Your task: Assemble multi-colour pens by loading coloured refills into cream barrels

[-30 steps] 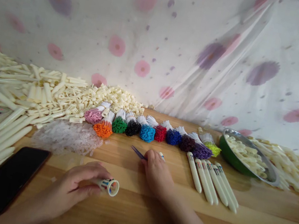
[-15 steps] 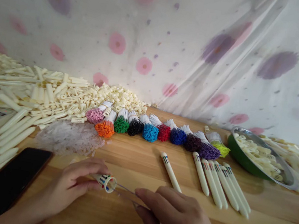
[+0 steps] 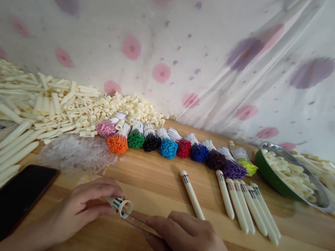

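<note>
My left hand [image 3: 90,202] pinches a cream slotted barrel [image 3: 118,204] of a multicolour pen, its round open end facing right. Coloured slider pieces show in the slots, and something blue sits inside the opening. Between the thumb and forefinger of my right hand [image 3: 189,245] are thin metal tweezers [image 3: 138,219], their tips at the barrel's mouth. Whether the tips grip anything cannot be made out. Just beyond my right hand lies a cream multicolour pen [image 3: 192,194].
Bundles of refills with coloured ends [image 3: 168,148] stand in a row. Several pens [image 3: 239,206] lie at right, near a green bowl [image 3: 275,188] of cream parts. At left are heaped barrels [image 3: 42,104], small clear tubes [image 3: 77,153] and a black phone [image 3: 9,206].
My right hand has shifted slightly left, bringing the tweezers to the barrel's mouth, and their tips look closer together. The barrel in my left hand has moved slightly right.
</note>
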`<state>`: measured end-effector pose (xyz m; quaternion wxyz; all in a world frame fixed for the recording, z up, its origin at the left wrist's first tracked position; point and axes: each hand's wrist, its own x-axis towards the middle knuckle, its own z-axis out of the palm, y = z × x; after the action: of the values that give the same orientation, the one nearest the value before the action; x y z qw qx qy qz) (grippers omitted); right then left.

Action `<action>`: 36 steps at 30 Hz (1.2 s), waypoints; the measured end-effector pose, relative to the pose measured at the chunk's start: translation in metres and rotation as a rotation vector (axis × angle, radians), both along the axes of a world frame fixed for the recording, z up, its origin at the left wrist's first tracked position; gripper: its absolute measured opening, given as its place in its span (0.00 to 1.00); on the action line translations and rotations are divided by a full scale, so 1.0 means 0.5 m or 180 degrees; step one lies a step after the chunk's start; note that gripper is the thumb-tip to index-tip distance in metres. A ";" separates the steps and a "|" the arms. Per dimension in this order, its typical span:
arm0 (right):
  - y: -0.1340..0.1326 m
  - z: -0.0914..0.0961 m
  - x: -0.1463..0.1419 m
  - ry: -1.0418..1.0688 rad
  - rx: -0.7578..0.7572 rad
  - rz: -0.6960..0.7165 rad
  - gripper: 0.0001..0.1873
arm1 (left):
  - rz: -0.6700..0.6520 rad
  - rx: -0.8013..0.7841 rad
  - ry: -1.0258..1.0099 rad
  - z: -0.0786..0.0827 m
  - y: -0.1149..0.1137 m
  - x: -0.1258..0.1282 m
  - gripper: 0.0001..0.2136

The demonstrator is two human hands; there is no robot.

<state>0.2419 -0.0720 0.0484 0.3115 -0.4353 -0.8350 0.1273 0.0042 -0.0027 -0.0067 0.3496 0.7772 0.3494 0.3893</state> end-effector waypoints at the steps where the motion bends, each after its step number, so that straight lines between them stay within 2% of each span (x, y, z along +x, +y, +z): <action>1: 0.000 0.003 0.002 -0.0013 -0.0073 0.0007 0.11 | -0.0006 0.0000 0.0014 0.000 0.000 0.000 0.15; 14: 0.001 -0.007 0.000 0.0178 -0.0051 -0.0023 0.11 | -0.0008 0.0009 0.0096 0.006 0.001 0.004 0.13; 22: 0.003 -0.002 0.000 -0.0014 -0.0161 0.0018 0.12 | -0.0008 -0.0017 0.0040 0.009 -0.001 0.005 0.14; 27: 0.000 0.005 -0.005 -0.0033 0.0017 0.0010 0.14 | -0.0077 -0.0040 0.0047 0.008 -0.002 0.003 0.15; 30: -0.002 0.008 -0.003 -0.0123 -0.0089 -0.0013 0.13 | -0.0066 -0.0114 0.0068 0.006 -0.002 0.003 0.14; 36: 0.010 0.001 0.009 -0.0238 0.0365 0.0163 0.14 | -0.0234 -0.0271 0.0360 0.006 -0.002 0.003 0.15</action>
<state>0.2464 -0.0669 0.0489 0.3012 -0.3998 -0.8628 0.0708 0.0057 -0.0037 -0.0038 0.3762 0.7947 0.3560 0.3165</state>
